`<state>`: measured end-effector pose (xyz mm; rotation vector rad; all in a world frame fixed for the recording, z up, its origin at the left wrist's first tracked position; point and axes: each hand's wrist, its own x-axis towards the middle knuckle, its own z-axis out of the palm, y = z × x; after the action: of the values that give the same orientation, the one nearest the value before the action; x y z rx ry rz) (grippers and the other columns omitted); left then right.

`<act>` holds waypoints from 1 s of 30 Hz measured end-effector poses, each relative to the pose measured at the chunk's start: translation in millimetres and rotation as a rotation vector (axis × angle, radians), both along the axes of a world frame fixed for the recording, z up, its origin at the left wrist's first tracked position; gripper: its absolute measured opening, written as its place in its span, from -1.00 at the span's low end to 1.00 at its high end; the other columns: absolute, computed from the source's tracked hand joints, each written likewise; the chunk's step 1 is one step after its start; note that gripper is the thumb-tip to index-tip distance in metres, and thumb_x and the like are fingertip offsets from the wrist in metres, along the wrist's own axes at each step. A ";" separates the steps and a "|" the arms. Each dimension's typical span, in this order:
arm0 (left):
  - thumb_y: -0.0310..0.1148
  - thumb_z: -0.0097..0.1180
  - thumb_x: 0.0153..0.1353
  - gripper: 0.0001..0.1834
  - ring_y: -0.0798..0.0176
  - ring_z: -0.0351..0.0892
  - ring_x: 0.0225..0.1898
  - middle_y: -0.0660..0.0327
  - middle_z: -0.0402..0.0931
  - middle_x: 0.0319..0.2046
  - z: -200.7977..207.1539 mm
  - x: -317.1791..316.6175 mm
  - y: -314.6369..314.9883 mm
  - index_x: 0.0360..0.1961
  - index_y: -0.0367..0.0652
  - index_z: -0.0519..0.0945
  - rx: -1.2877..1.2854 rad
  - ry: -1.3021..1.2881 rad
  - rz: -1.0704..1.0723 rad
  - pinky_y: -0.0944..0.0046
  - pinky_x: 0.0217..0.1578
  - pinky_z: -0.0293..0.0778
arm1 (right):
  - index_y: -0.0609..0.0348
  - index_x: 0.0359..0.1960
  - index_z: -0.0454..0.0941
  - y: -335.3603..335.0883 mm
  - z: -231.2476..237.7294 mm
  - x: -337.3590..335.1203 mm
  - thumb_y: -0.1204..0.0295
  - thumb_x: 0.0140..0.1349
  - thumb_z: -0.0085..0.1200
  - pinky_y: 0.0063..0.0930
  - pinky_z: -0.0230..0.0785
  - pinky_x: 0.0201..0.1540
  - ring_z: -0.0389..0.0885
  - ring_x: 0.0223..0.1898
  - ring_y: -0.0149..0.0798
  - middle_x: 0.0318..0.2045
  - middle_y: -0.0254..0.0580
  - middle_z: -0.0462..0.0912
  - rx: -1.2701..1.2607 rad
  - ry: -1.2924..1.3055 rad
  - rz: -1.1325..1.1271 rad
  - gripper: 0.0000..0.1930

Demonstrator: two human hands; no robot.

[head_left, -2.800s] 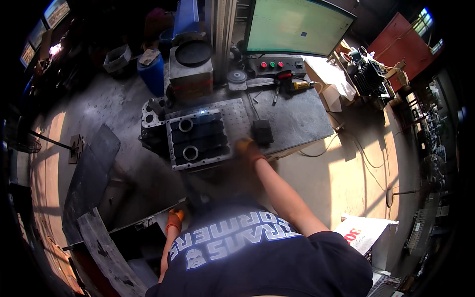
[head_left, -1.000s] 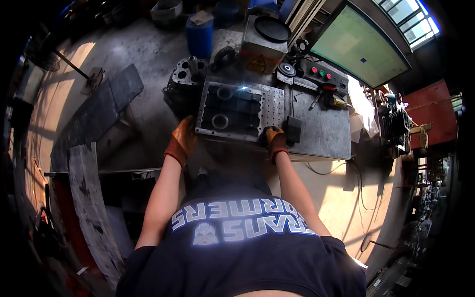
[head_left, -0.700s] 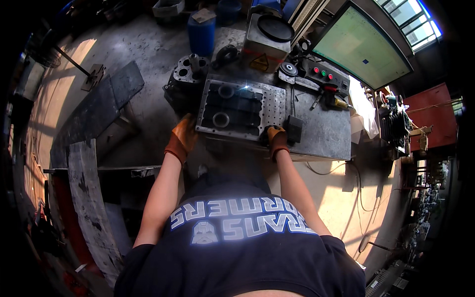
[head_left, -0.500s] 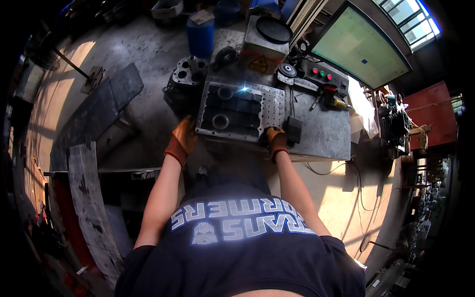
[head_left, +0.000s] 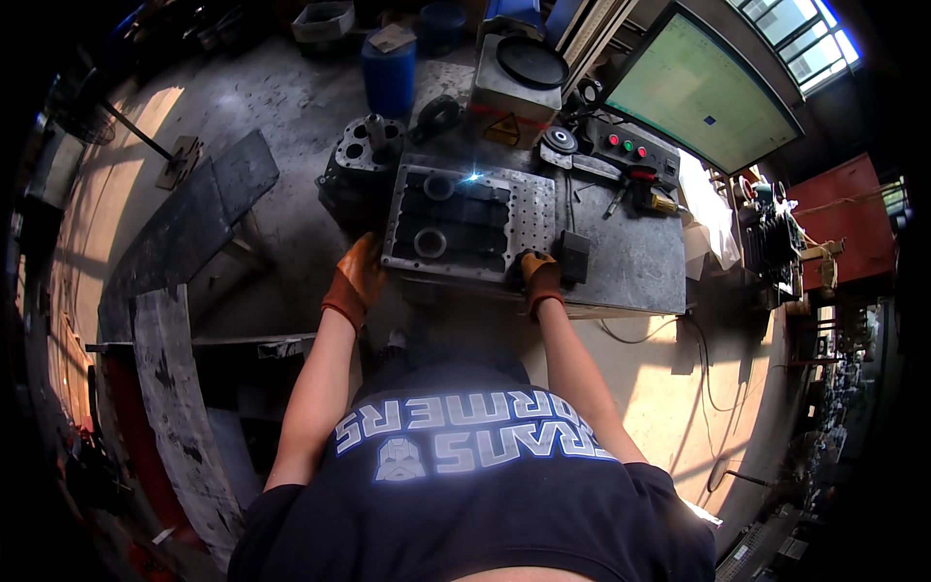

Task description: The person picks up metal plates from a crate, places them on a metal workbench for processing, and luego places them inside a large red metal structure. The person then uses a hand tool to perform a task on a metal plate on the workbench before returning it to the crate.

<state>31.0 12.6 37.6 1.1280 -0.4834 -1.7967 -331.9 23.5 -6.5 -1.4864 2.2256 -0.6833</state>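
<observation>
1. The left hand (head_left: 361, 270), in an orange-brown glove, is at the near left corner of the rectangular metal housing (head_left: 470, 228). Its fingertips are partly hidden, so I cannot tell whether it grasps the rim.
2. The right hand (head_left: 539, 276), gloved alike, is curled at the near right corner of the housing, just beside a black block (head_left: 574, 257). What its fingers close on is too dark to tell.
3. The housing lies flat near the front edge of the table (head_left: 630, 267), with a plate full of small holes (head_left: 536, 209) showing along its right side. Bolt holes line its pale rim; the inside is dark, with one ring (head_left: 439, 185) toward the back and another ring (head_left: 430, 242) toward the front. A bright bluish point of light shines on the back rim.
4. Left of the housing stands a dark casting (head_left: 361, 160) with round openings in its top face.
5. Behind the housing is a metal box (head_left: 504, 97) bearing a yellow warning triangle, a round black pan (head_left: 532, 61) on top.
6. Toward the back right are a yellow-handled tool (head_left: 665, 204), a control panel (head_left: 635, 150) with red and green buttons, and a monitor (head_left: 703, 92).
</observation>
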 end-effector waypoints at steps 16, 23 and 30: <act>-0.07 -0.12 0.32 -0.34 0.12 0.01 0.40 0.14 0.09 0.38 -2.4 3.8 0.6 0.38 -0.05 0.11 -0.082 -0.030 -0.101 -0.04 0.29 -0.04 | 0.34 -0.15 0.59 -5.9 4.0 3.7 0.25 0.11 0.00 -0.24 0.43 -0.22 0.66 -0.27 0.03 -0.30 0.17 0.67 0.045 -0.127 -0.077 -0.59; -0.54 0.11 0.10 -0.25 0.02 0.28 0.28 -0.03 0.23 0.29 -2.8 4.9 6.1 0.33 -0.25 0.11 -0.553 -0.818 -0.326 0.21 0.21 0.26 | 0.34 -0.15 0.60 -5.0 0.7 -0.6 0.24 0.11 0.00 -0.24 0.42 -0.16 0.65 -0.21 0.08 -0.28 0.19 0.66 0.036 -0.061 -0.051 -0.59; -0.29 -0.03 0.26 -0.35 0.09 0.10 0.37 0.07 0.12 0.36 -24.0 9.5 -1.0 0.36 -0.10 0.13 -0.429 -0.528 -0.273 0.10 0.27 0.10 | 0.33 -0.17 0.61 -4.4 7.2 1.7 0.25 0.11 0.00 -0.23 0.42 -0.12 0.63 -0.16 0.10 -0.24 0.22 0.65 0.073 -0.100 -0.139 -0.61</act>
<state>40.5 11.6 13.5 1.2603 -1.3227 -1.4921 -330.2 19.1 0.7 -1.2442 2.2676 -0.6956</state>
